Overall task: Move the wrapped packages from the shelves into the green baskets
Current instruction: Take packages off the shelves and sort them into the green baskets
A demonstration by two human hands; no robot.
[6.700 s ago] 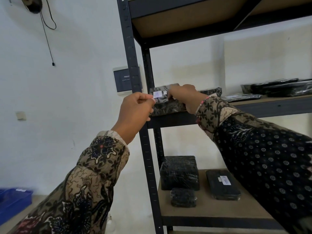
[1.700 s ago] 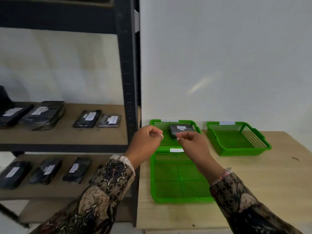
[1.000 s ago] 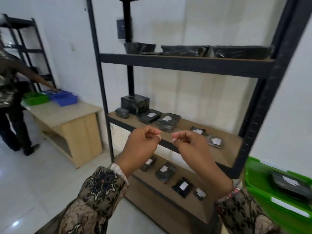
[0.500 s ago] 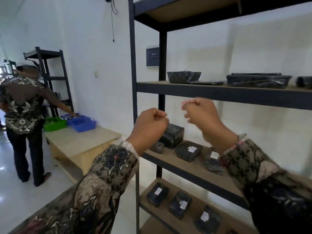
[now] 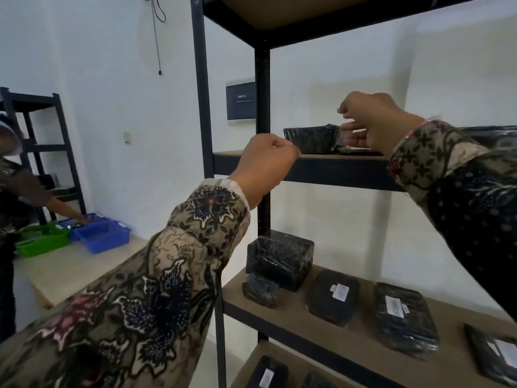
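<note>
A black wrapped package (image 5: 312, 140) lies at the left end of the upper shelf (image 5: 321, 170) of the black metal rack. My right hand (image 5: 369, 121) is raised over that shelf, fingers spread and blurred, just right of the package and holding nothing. My left hand (image 5: 265, 168) is a loose fist in front of the shelf's edge, empty. More wrapped packages lie on the shelf below: a big block (image 5: 279, 260), a small one (image 5: 261, 294), and flat ones with white labels (image 5: 333, 301) (image 5: 402, 316). A green basket (image 5: 42, 242) stands on a far table.
Another person (image 5: 11, 208) stands at the left, reaching into a blue bin (image 5: 102, 238) on a wooden table (image 5: 64, 270). A second black rack (image 5: 42, 152) stands behind them. The rack's front post (image 5: 205, 135) rises just left of my left hand. A dark panel (image 5: 240, 100) hangs on the wall.
I have stepped closer to the rack. My right hand has risen and reached out over the upper shelf toward the package, its fingers opening. My left hand stays curled near the shelf edge.
</note>
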